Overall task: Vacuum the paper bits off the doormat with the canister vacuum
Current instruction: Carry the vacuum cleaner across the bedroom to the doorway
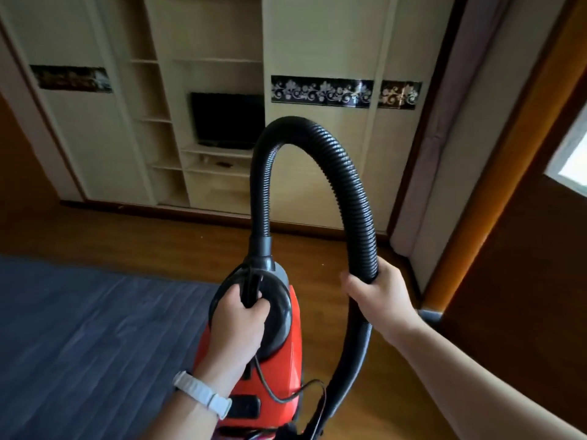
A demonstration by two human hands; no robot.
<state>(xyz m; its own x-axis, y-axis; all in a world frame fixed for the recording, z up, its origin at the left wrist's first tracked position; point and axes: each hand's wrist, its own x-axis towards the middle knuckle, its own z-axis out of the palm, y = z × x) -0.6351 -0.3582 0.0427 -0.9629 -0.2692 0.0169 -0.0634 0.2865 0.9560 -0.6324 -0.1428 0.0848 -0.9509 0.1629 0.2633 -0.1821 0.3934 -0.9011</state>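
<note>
My left hand grips the black carry handle of the red canister vacuum, positioned over the wooden floor just beside the right edge of a dark blue striped surface (doormat or not, I cannot tell), while my right hand is curled round its ribbed black hose.

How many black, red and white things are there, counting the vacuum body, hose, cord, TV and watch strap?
Black: 3 (hose, cord, TV)
Red: 1 (vacuum body)
White: 1 (watch strap)
Total: 5
</note>
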